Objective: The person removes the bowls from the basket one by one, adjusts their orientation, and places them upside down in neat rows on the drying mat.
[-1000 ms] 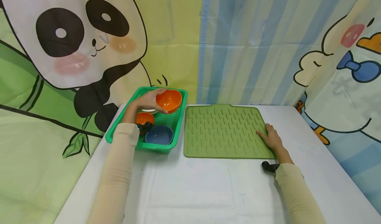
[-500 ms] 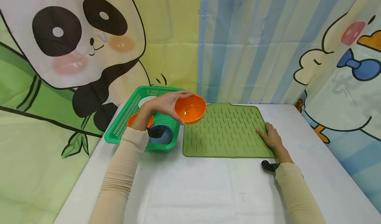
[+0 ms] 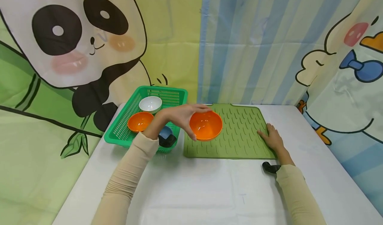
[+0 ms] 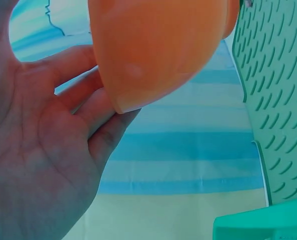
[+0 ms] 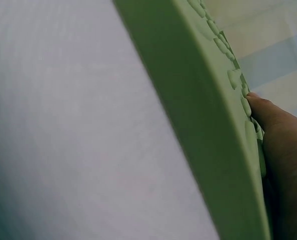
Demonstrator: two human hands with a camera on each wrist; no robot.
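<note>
- At left, a green basket [image 3: 118, 121] stands on a white table [image 3: 203, 188]. Inside are a white bowl [image 3: 150, 104] at the back, a smaller-looking orange bowl [image 3: 140, 121] in front of it, and a blue bowl [image 3: 165, 132], partly hidden by a wrist.
- Right of these, the person's left hand [image 3: 181, 115] pinches a held orange bowl [image 3: 206, 126] by its left side, thumb nearest the viewer, fingers along the far side. The bowl's hollow tilts toward the viewer; in the left wrist view, fingertips disappear behind its wall.
- Behind and beneath the held bowl lies a ridged green mat [image 3: 239, 132].
- At far right, the right hand [image 3: 272, 138] rests on the mat's right edge, thumb spread from the fingers.
</note>
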